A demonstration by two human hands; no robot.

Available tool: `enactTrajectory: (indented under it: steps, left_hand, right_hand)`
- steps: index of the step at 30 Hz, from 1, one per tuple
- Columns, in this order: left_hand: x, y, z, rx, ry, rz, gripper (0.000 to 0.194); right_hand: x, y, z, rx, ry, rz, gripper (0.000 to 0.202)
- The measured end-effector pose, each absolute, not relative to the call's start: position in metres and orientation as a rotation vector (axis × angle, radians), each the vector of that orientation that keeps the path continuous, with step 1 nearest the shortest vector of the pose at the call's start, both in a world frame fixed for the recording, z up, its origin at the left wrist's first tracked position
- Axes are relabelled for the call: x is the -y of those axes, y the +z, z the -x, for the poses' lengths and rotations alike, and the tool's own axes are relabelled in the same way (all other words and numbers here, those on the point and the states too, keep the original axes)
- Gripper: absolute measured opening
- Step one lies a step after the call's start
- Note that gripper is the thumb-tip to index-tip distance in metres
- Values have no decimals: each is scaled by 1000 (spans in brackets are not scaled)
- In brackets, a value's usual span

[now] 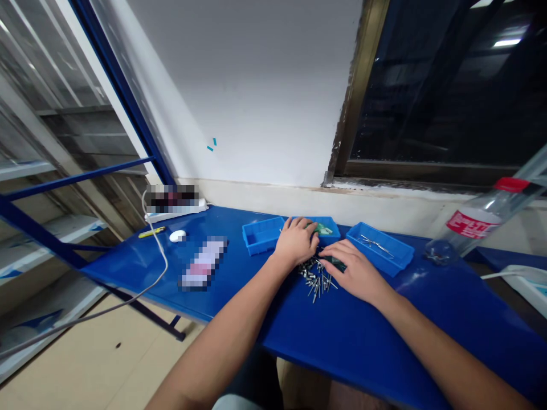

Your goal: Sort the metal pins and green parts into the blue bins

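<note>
Grip: right hand [350,267] closed round dark green piece [337,263]; left hand [296,241], cannot tell

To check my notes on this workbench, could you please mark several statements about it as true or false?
1. Three blue plastic trays stand on the blue table. True.
2. The right hand is inside the right-hand tray. False: it is in front of the trays, beside the loose rivets.
3. The plastic bottle has a green cap. False: its cap is red.
4. The right-hand tray holds a few thin metal pieces. True.
5. The yellow utility knife lies to the right of the trays. False: it lies to their left, near the table's far left end.
</note>
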State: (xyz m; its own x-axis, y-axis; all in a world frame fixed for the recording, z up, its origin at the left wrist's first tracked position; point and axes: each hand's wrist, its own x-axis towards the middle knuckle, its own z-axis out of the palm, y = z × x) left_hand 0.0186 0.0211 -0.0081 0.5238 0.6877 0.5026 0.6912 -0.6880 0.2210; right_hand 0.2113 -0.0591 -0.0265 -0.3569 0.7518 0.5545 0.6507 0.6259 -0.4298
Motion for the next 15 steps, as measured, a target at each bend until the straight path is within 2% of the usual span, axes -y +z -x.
enactTrajectory:
  steps: [7,15]
  left_hand:
    - [-21,1,-9,1079,-1096,2741,46]
    - [-8,8,-12,923,-1314,2801,35]
  right_hand:
    - [72,-21,-191,2309,137,976,29]
    - [74,-24,-176,2319,57,1005,22]
